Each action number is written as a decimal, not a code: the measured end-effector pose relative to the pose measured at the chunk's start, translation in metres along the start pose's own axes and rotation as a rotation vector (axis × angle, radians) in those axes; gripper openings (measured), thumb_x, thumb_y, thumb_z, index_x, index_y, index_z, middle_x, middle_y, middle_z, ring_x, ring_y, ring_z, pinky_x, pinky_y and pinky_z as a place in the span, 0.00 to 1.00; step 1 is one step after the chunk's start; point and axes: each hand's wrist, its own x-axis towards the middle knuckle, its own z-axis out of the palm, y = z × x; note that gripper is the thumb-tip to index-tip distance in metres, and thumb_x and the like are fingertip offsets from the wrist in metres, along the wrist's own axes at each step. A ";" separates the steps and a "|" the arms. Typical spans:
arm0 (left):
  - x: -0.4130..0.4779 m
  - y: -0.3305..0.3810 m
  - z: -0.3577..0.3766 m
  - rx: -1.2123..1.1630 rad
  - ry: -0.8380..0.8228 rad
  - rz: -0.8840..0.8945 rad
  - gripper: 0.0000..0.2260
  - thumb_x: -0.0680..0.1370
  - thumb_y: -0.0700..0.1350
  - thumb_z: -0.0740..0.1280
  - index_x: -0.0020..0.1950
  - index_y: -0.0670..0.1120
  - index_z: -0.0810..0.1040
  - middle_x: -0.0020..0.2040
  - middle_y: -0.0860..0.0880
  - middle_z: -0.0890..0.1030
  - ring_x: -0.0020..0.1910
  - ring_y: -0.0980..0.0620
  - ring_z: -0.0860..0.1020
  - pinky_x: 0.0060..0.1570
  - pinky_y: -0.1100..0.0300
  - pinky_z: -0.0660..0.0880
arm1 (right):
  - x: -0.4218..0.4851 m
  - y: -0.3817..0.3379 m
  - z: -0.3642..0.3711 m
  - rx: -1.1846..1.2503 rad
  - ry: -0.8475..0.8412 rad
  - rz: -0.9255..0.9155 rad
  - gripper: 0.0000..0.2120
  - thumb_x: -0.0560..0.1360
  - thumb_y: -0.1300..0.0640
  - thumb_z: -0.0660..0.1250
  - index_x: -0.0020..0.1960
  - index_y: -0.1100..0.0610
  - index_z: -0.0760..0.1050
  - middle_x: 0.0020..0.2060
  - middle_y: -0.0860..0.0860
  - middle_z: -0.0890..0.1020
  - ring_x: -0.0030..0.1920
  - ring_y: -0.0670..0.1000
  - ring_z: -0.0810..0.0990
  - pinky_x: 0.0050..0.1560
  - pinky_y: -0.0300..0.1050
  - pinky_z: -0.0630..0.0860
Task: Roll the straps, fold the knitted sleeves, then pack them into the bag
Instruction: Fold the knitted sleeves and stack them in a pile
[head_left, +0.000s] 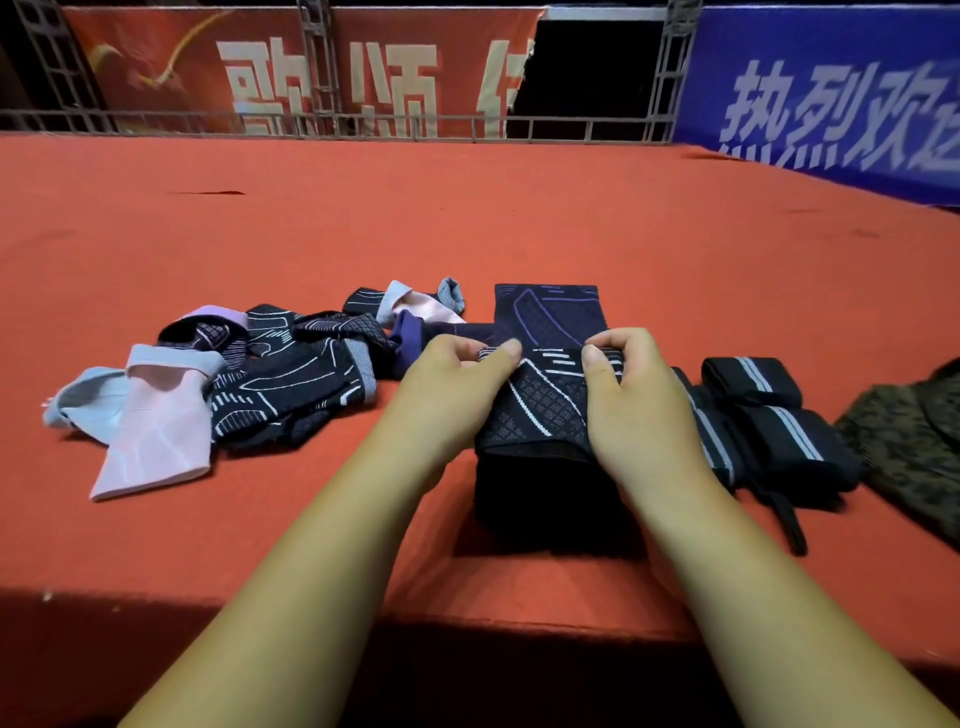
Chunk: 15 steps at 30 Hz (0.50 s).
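Observation:
A black knitted sleeve with white lines (540, 410) lies doubled over in front of me on the red table (467, 218). My left hand (457, 379) pinches its far left corner and my right hand (628, 395) pinches its far right corner. Behind it a folded black sleeve with purple lines (545, 312) lies flat. A loose pile of black, pink and grey sleeves (249, 374) spreads to the left. Rolled black straps with grey stripes (769, 415) sit to the right. A camouflage bag (914, 447) lies at the far right edge, partly cut off.
The table's front edge (467, 618) runs just below my forearms. A metal truss rail (363, 124) with red and blue banners stands behind the table's far edge. A loose black strap end (789, 525) trails toward me from the rolls.

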 end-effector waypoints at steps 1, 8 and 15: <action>-0.003 0.001 0.001 -0.027 -0.069 -0.032 0.20 0.78 0.60 0.74 0.58 0.45 0.82 0.51 0.47 0.89 0.51 0.46 0.88 0.49 0.44 0.85 | 0.001 0.003 -0.002 -0.012 -0.007 0.033 0.04 0.87 0.51 0.63 0.59 0.49 0.75 0.45 0.40 0.78 0.45 0.44 0.76 0.42 0.45 0.61; -0.015 -0.012 0.016 0.149 -0.040 0.020 0.20 0.84 0.47 0.71 0.72 0.48 0.67 0.60 0.48 0.82 0.28 0.46 0.83 0.21 0.58 0.73 | 0.002 0.009 -0.008 -0.158 -0.136 0.161 0.12 0.87 0.50 0.63 0.68 0.53 0.72 0.52 0.46 0.74 0.51 0.50 0.73 0.46 0.44 0.61; -0.009 -0.029 0.014 0.484 0.115 0.122 0.19 0.78 0.54 0.75 0.62 0.57 0.68 0.44 0.51 0.84 0.39 0.44 0.86 0.41 0.46 0.84 | -0.007 0.006 0.001 -0.403 -0.182 0.110 0.14 0.85 0.51 0.66 0.67 0.55 0.70 0.61 0.55 0.80 0.55 0.59 0.79 0.49 0.49 0.68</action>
